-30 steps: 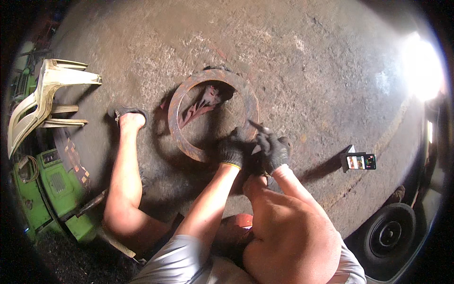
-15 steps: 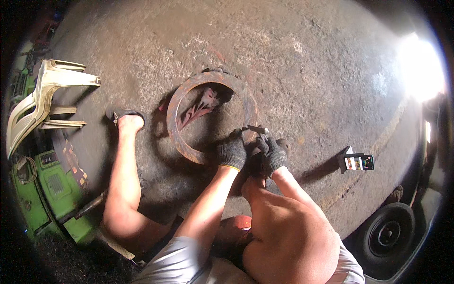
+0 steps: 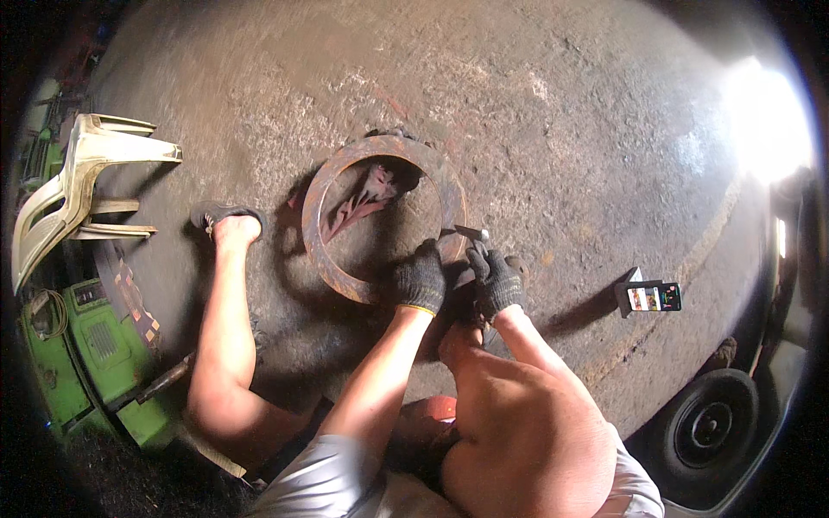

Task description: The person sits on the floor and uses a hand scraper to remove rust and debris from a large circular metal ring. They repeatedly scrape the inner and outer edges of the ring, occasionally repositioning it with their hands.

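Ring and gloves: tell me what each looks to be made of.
Ring: likely steel or iron, flat and bare, with a brown rusty, matte surface. Gloves on the left hand and right hand: dark knitted fabric, judging by the ribbed weave and a pale cuff edge.

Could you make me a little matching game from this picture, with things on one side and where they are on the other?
Things:
1. rusty metal ring
2. phone
3. pale plastic chair
4. left hand

Places:
a. propped up on the floor at the right
b. lying tipped over at the far left
c. flat on the floor in the middle
d. gloved, on the ring's near edge

Pairs: 1-c, 2-a, 3-b, 4-d
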Motion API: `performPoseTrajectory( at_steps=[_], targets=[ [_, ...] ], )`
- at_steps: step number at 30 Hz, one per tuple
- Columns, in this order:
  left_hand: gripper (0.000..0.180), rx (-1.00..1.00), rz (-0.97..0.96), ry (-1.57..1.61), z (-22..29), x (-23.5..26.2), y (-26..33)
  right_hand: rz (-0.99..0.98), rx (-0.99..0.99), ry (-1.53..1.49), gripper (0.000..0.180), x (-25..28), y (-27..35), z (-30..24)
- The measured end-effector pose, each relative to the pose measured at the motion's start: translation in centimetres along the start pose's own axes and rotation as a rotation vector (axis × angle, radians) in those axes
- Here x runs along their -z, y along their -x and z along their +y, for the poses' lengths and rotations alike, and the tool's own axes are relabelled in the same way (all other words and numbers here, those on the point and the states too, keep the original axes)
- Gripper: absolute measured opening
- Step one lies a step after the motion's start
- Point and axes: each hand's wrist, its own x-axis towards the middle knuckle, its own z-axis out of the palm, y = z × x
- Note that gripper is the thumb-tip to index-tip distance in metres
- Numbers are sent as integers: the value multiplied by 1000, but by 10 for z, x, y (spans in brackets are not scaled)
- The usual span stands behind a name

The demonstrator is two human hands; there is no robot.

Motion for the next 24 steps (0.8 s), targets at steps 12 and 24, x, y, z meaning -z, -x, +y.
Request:
performPoseTrajectory(
  at_steps=[12, 24],
  targets=[
    [59, -89, 125, -45, 0, -3, 1, 145, -18, -405, 34, 34, 18, -28],
    [60, -23, 46, -67, -19, -31, -3, 112, 44, -584, 30, 30, 15, -24]
  ],
)
